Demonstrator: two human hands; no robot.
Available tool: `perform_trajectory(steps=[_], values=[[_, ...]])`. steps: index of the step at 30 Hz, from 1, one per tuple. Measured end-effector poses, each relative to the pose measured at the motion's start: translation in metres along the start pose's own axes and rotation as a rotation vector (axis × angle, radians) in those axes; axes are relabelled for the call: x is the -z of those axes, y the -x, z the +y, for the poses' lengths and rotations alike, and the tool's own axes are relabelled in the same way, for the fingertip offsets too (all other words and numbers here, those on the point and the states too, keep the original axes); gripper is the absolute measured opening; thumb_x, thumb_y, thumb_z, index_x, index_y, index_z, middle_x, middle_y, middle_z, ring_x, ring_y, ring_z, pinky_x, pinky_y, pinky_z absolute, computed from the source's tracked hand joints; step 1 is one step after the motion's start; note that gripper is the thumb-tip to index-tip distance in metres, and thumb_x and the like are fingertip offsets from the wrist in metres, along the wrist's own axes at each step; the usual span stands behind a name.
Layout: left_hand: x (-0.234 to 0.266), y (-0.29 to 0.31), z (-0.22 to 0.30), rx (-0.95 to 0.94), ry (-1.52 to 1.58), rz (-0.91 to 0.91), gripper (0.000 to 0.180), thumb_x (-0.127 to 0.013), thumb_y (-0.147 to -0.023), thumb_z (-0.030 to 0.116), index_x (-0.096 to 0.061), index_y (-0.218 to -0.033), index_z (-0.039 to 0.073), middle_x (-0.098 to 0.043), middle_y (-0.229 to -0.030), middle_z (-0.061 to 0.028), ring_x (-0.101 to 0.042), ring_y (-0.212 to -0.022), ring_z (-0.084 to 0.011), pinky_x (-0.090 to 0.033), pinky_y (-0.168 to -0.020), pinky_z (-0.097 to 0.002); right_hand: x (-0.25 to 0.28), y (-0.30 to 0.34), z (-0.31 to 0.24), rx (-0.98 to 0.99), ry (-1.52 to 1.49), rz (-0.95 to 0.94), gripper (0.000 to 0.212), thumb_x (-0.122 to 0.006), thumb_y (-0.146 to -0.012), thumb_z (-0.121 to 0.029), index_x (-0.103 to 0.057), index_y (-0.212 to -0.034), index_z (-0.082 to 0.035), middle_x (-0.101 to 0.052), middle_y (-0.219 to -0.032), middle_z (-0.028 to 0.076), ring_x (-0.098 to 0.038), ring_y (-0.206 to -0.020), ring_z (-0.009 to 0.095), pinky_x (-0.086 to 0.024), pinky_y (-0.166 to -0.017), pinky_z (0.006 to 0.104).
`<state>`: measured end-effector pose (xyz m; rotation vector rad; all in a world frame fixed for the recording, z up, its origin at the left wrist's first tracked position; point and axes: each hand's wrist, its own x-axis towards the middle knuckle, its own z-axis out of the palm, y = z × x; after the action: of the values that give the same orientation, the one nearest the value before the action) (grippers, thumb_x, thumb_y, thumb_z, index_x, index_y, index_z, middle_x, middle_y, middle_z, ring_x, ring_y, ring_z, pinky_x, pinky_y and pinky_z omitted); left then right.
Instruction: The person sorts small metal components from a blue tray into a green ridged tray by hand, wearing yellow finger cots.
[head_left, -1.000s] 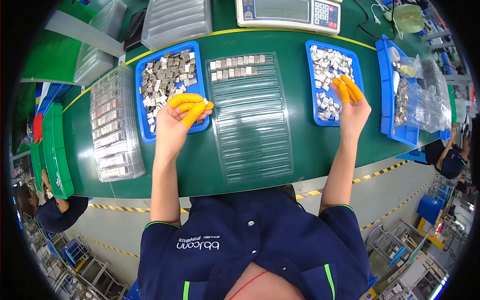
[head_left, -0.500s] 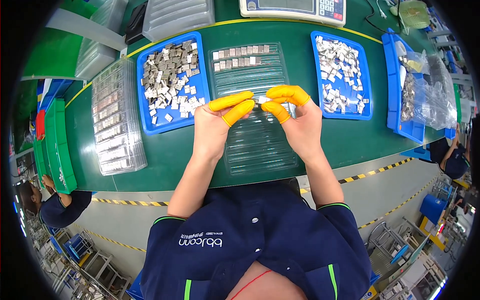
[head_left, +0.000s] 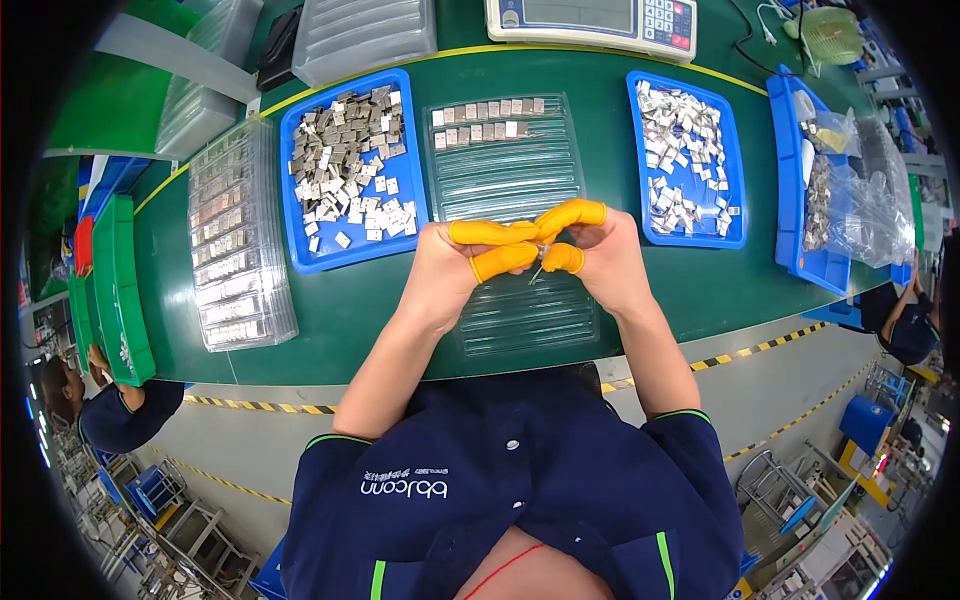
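My left hand (head_left: 455, 262) and my right hand (head_left: 605, 252) meet over a clear ribbed plastic tray (head_left: 510, 180). Yellow rubber covers wrap the thumbs and index fingers. Pinched between both sets of fingertips is a small connector (head_left: 542, 251), mostly hidden, with thin leads sticking out below it. Two short rows of small metal connectors (head_left: 488, 132) lie in the far grooves of the clear tray. To the left, a blue tray (head_left: 318, 260) holds a heap of small rectangular metal connector shells (head_left: 345, 150). At the right, another blue tray (head_left: 738, 150) contains small white pieces with thin leads (head_left: 680, 120).
Stacked clear trays of connectors (head_left: 240, 230) stand far left, beside green bins (head_left: 125, 290). A digital scale (head_left: 600, 25) and empty clear trays (head_left: 365, 35) sit along the back. A blue bin (head_left: 790, 190) with plastic bags (head_left: 865, 215) is at the right. Other people work at both sides.
Both hands have come nearer to me and closer together, still pinching the small piece. Its white part is now largely covered by the fingers, and thin leads show beneath.
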<state>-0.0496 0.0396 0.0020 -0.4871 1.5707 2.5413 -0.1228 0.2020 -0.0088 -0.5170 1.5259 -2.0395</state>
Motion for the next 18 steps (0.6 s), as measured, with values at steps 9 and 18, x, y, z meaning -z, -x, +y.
perform_trajectory(steps=[9, 18], values=[[-0.005, -0.008, -0.006, -0.017, 0.122, 0.125, 0.025, -0.063, -0.08, 0.001, -0.061, -0.104, -0.004, -0.065, -0.092, -0.0107, -0.062, -0.079, -0.0154, -0.051, -0.074, -0.0251, -0.008, -0.01, -0.005, -0.021, 0.219, 0.132, 0.017, -0.071, -0.072, -0.002, -0.066, -0.088, 0.0, -0.065, -0.09, 0.007, -0.059, -0.087, 0.014, -0.046, -0.081, 0.0263], [0.044, -0.002, 0.007, -0.535, -0.349, 0.465, 0.028, -0.059, -0.084, 0.002, -0.057, -0.111, -0.002, -0.059, -0.112, -0.0112, -0.056, -0.103, -0.0174, -0.044, -0.089, -0.0275, 0.033, -0.079, 0.002, 0.595, 1.358, 0.339, 0.014, -0.072, -0.065, -0.01, -0.071, -0.08, -0.009, -0.064, -0.083, 0.004, -0.054, -0.091, 0.021, -0.037, -0.085, 0.0369]])
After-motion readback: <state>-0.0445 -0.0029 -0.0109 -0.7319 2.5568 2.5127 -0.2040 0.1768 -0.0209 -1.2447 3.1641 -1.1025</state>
